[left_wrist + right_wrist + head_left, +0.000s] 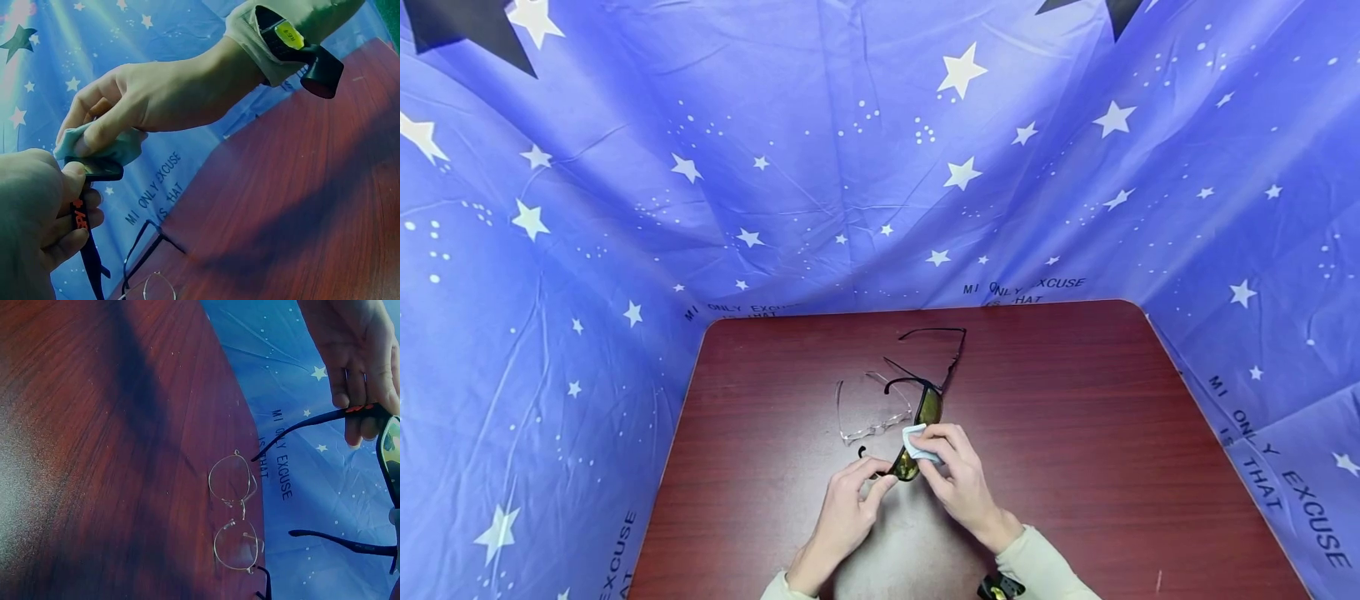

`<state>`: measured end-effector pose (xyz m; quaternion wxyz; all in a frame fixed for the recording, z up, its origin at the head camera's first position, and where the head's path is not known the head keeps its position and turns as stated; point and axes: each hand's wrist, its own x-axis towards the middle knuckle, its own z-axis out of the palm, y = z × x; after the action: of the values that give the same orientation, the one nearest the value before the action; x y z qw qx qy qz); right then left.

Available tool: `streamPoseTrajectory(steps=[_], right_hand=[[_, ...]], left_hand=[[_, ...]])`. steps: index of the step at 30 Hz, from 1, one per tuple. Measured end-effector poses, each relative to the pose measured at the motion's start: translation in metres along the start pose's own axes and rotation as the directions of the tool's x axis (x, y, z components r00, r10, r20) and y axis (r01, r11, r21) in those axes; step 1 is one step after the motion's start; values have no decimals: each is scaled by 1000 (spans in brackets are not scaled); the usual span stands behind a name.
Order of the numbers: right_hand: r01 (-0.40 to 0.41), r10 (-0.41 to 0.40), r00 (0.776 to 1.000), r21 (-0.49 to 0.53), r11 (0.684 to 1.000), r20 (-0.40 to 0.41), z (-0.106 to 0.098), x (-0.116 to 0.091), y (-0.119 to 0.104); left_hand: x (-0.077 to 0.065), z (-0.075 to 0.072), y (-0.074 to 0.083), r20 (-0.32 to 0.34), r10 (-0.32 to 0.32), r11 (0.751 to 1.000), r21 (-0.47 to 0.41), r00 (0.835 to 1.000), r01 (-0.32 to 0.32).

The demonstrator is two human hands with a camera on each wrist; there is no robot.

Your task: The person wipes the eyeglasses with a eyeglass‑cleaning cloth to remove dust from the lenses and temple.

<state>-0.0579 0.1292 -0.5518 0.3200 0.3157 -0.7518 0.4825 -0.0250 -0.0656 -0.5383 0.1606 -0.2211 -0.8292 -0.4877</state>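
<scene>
Black-framed sunglasses [929,406] with yellowish-green lenses are held up above the table, temples pointing away from the person. My left hand [848,507] pinches them at the left corner; in the left wrist view its fingers lie along a black temple [91,256] with orange lettering. My right hand [962,483] pinches a folded pale blue cloth [913,433] against the lens area near the nose bridge. The left wrist view shows this cloth [125,149] bunched under the right thumb. In the right wrist view, both temples [312,420] are unfolded.
Round wire-rimmed glasses [215,487] lie on the table beyond the hands, temples open. Black-framed glasses [956,360] lie farther back. The reddish-brown wooden table [1075,417] is bordered by a blue star-printed cloth backdrop [850,167]. A black device [322,72] sits at the right wrist.
</scene>
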Motion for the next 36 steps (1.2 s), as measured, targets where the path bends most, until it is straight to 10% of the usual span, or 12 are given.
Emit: streamPoseTrajectory(steps=[13, 21, 36], right_hand=[[107, -111, 989, 49, 993, 97, 9, -5, -7], [48, -49, 997, 15, 999, 54, -7, 13, -9], [-102, 139, 971, -189, 977, 196, -19, 43, -25]], left_hand=[[1, 0, -6, -50, 40, 999, 17, 998, -40], [11, -6, -7, -41, 217, 972, 98, 975, -212], [22, -13, -17, 121, 552, 701, 470, 825, -537]])
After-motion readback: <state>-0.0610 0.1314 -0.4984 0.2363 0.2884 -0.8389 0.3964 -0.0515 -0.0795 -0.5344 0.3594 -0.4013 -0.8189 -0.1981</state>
